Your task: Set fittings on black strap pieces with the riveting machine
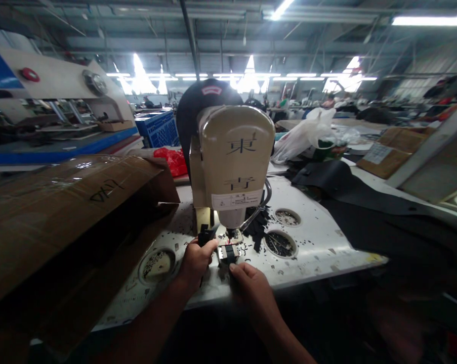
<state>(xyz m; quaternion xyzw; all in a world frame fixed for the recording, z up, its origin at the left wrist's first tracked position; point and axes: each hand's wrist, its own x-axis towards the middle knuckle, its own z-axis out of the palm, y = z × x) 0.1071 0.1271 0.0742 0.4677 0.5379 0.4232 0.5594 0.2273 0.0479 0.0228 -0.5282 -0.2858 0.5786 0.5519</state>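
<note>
A beige machine head [236, 151] with dark characters stands over a small metal work plate [223, 253], where a red light spot shows. Across that plate lies a short black strip [230, 252]. My right hand [251, 280] pinches the strip's near end between thumb and finger. Left of the plate, my left hand [198, 258] is closed around a bundle of black strips [204, 235], its thumb pointing toward the plate. A pile of black strips [256, 227] lies just right of the machine's tool.
Round recessed cups [157, 265] in the white tabletop [319, 247] hold small black bits. A large open cardboard box [80, 187] takes up the left side. Black sheet material [368, 212] spreads over the right. Behind stand a blue crate [158, 129] and white plastic bags [307, 134].
</note>
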